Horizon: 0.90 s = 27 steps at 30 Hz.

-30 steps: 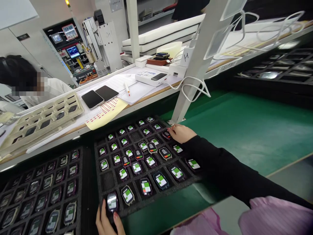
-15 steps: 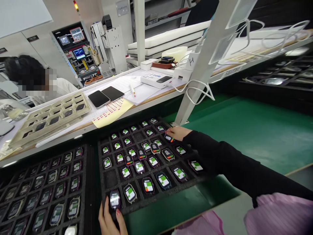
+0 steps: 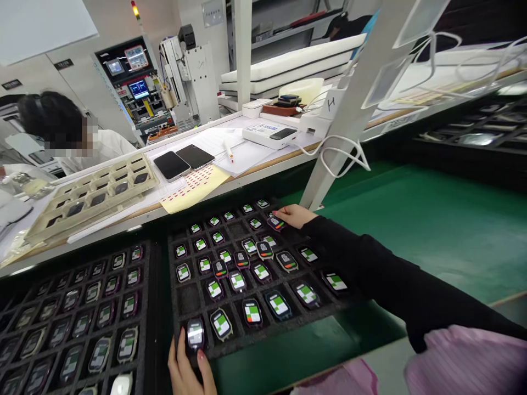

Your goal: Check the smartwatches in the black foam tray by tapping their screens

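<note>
The right hand (image 3: 294,215) is reaching across the tray (image 3: 187,300) to its far right corner, fingertips drawn together and pinching a far watch (image 3: 275,223), tilted over its cell near the white post (image 3: 329,148). The left hand (image 3: 187,368) is resting at the tray's near edge, thumb and a finger lying apart on either side of a near watch (image 3: 195,333) seated in the near left corner cell. The tray is lying on the green belt (image 3: 411,230), just beside a second tray (image 3: 142,323) of watches.
</note>
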Available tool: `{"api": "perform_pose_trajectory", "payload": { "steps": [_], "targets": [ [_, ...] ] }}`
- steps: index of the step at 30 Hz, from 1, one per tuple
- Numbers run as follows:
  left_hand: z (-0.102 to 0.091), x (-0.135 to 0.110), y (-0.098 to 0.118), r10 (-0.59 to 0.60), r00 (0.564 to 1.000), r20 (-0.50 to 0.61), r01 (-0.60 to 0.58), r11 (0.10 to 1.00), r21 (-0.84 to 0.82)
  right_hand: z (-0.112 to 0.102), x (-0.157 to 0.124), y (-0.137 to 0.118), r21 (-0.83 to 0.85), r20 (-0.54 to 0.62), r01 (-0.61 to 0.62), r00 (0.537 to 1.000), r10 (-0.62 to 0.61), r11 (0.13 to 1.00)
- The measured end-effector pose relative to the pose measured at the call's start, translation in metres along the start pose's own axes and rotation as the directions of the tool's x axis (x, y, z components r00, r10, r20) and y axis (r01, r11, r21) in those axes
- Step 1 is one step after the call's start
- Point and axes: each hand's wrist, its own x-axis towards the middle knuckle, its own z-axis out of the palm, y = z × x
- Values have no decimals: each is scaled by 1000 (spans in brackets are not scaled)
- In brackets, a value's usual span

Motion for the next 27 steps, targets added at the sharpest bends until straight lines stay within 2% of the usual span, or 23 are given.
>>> {"api": "perform_pose_trajectory", "payload": {
  "steps": [5, 11, 22, 27],
  "targets": [
    [0, 0, -1, 19, 1000, -6, -19, 1000, -4, 14, 3, -8, 4, -74, -24, 997, 24, 1000],
    [1, -1, -2, 21, 1000, -21, -21, 1000, -5, 18, 3, -6, -2, -116, -14, 993, 13, 1000],
    [0, 0, -1, 25, 1000, -12, -25, 1000, -11, 5, -8, -4, -47, -173, 19, 985, -27, 999],
    [0, -1, -2, 6, 1000, 18, -6, 1000, -3, 2, -31, -1, 65, -176, 122, 978, -109, 990]
  ]
}}
